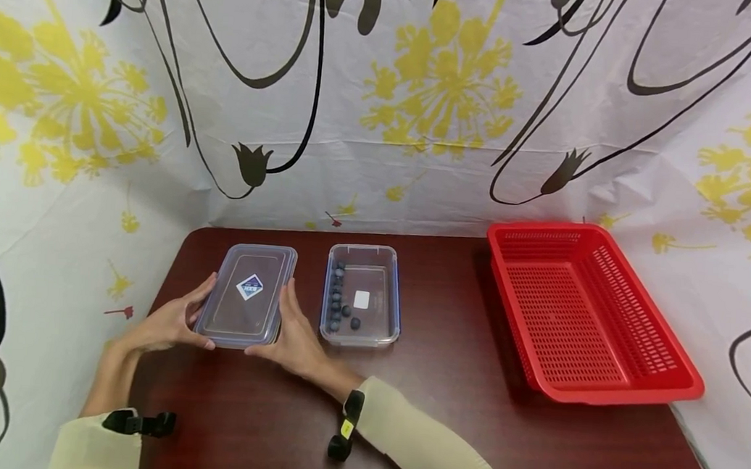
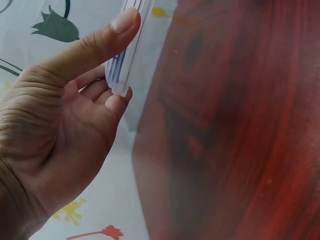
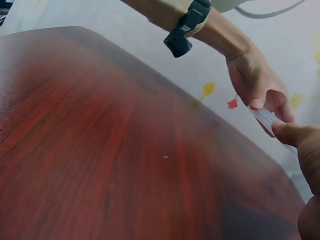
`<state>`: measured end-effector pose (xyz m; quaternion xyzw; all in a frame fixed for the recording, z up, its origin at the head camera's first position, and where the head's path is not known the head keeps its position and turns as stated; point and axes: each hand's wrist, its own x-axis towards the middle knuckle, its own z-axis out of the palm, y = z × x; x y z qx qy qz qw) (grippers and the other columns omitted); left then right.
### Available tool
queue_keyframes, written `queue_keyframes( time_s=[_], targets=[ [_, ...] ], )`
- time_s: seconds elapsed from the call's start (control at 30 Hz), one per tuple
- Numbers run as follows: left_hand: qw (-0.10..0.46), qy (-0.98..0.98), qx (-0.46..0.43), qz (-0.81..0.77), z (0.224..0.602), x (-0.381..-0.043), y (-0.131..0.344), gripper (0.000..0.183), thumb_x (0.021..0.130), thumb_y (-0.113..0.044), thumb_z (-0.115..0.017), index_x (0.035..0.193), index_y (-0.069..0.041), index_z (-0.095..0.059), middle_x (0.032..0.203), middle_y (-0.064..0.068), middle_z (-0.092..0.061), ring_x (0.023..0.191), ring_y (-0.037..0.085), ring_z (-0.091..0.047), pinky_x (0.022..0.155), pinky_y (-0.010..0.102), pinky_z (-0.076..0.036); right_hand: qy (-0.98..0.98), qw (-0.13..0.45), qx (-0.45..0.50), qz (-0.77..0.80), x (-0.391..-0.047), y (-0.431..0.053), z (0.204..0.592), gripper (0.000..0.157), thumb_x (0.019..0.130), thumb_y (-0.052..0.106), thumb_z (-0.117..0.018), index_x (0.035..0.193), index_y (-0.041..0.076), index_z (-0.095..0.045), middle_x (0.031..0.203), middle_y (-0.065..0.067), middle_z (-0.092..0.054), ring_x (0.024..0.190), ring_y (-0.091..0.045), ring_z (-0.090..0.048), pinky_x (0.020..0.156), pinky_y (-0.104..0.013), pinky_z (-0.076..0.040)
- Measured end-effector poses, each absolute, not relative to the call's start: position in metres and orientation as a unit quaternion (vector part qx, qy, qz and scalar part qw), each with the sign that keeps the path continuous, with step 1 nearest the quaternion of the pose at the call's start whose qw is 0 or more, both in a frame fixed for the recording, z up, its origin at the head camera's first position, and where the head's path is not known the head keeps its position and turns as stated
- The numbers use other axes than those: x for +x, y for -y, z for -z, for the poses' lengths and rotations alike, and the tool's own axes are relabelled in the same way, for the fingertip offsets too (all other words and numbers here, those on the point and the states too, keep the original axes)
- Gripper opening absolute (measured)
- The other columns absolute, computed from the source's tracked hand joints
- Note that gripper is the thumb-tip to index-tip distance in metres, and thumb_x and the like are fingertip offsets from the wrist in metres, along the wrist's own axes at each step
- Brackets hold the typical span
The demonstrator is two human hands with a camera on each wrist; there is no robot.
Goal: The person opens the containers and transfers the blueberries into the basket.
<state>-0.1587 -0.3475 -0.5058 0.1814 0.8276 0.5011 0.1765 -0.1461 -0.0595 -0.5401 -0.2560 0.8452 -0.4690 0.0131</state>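
Note:
A clear rectangular plastic lid with blue edging and a diamond-shaped label is held up at the left of the table. My left hand grips its left side, thumb on the near edge. The right hand grips the opposite side, thumb at the near corner. In the left wrist view, the edge of the lid shows layered blue lines between thumb and fingers. Just right of the hands stands an uncovered clear container with several small dark blue, berry-like balls along its left side.
A red perforated plastic basket stands at the right of the dark red-brown table. A patterned white cloth hangs behind the table and along both sides. Black straps are on both wrists.

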Motion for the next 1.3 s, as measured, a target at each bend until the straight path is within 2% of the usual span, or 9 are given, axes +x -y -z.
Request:
queue_keyframes(
  time_s=[0.3, 0.47, 0.63, 0.9, 1.1, 1.2, 1.3],
  targets=[
    [0.201, -0.822, 0.174, -0.504, 0.535, -0.165, 0.344, 0.133, 0.074, -0.003, -0.096, 0.167, 0.004, -0.001, 0.173, 0.029, 0.009, 0.156, 0.047, -0.003, 0.103, 0.004, -0.035, -0.854, 0.031, -0.235, 0.462, -0.143, 0.059, 0.568, 0.134, 0.077, 0.035, -0.097, 0.164, -0.012, -0.007, 0.17, -0.038, -0.001, 0.154, -0.046, -0.029, 0.122, -0.042, -0.036],
    [0.206, -0.821, 0.173, -0.503, 0.541, -0.165, 0.34, 0.133, 0.075, -0.001, -0.095, 0.166, 0.005, 0.001, 0.173, 0.03, 0.01, 0.155, 0.054, -0.001, 0.102, 0.003, -0.034, -0.859, 0.047, -0.228, 0.456, -0.145, 0.057, 0.574, 0.132, 0.079, 0.036, -0.096, 0.164, -0.013, -0.007, 0.171, -0.036, 0.0, 0.156, -0.045, -0.026, 0.123, -0.042, -0.035],
    [0.213, -0.828, 0.161, -0.493, 0.543, -0.165, 0.338, 0.134, 0.075, -0.004, -0.095, 0.166, 0.005, 0.002, 0.174, 0.028, 0.011, 0.156, 0.055, 0.0, 0.101, 0.003, -0.033, -0.872, 0.055, -0.221, 0.434, -0.145, 0.057, 0.573, 0.13, 0.079, 0.037, -0.096, 0.163, -0.013, -0.012, 0.172, -0.033, -0.003, 0.158, -0.041, -0.023, 0.125, -0.041, -0.031],
    [0.204, -0.837, 0.16, -0.481, 0.547, -0.171, 0.332, 0.134, 0.075, -0.003, -0.095, 0.166, 0.005, 0.003, 0.174, 0.027, 0.013, 0.156, 0.054, 0.001, 0.101, 0.002, -0.031, -0.903, 0.037, -0.221, 0.366, -0.146, 0.059, 0.574, 0.118, 0.081, 0.038, -0.094, 0.161, -0.014, -0.024, 0.172, -0.032, -0.013, 0.158, -0.038, -0.027, 0.124, -0.04, -0.033],
    [0.2, -0.844, 0.164, -0.47, 0.548, -0.172, 0.33, 0.134, 0.075, -0.002, -0.095, 0.165, 0.008, 0.003, 0.173, 0.03, 0.014, 0.155, 0.058, -0.005, 0.098, 0.001, -0.032, -0.902, 0.033, -0.231, 0.363, -0.148, 0.057, 0.574, 0.117, 0.081, 0.038, -0.094, 0.162, -0.013, -0.025, 0.17, -0.034, -0.017, 0.157, -0.039, -0.029, 0.124, -0.039, -0.032],
    [0.199, -0.849, 0.167, -0.46, 0.547, -0.173, 0.329, 0.133, 0.075, -0.002, -0.095, 0.164, 0.01, 0.002, 0.172, 0.032, 0.013, 0.155, 0.058, -0.002, 0.098, -0.001, -0.028, -0.899, 0.034, -0.233, 0.368, -0.149, 0.056, 0.573, 0.117, 0.081, 0.037, -0.095, 0.162, -0.011, -0.026, 0.17, -0.033, -0.019, 0.157, -0.039, -0.03, 0.124, -0.037, -0.031],
    [0.196, -0.858, 0.166, -0.445, 0.544, -0.173, 0.329, 0.131, 0.075, -0.004, -0.095, 0.164, 0.011, 0.0, 0.172, 0.032, 0.011, 0.157, 0.056, 0.004, 0.1, -0.003, -0.019, -0.898, 0.035, -0.243, 0.366, -0.147, 0.054, 0.57, 0.116, 0.081, 0.039, -0.094, 0.162, -0.011, -0.027, 0.17, -0.032, -0.022, 0.156, -0.037, -0.032, 0.124, -0.036, -0.031]
  ],
)
